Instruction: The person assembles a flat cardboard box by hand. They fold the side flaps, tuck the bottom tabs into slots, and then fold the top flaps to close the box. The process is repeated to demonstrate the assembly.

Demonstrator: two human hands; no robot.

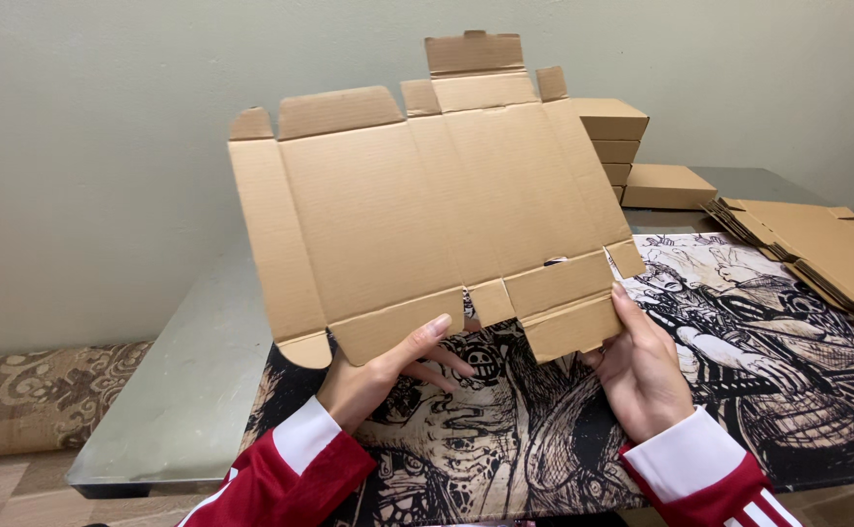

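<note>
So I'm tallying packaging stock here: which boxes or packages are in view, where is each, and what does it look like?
Flat box blank: unfolded brown cardboard with flaps, held upright over the table by the left hand and right hand.
Folded boxes: stacked at the far wall, shallow, brown.
Single box: beside that stack, flat, brown.
Pile of flat blanks: table's right side, brown.
No labels, signs or screens.

Plain brown cardboard sheet (427,215), black-and-cream illustrated mat (739,332), red-and-white sleeves (300,468)
</note>
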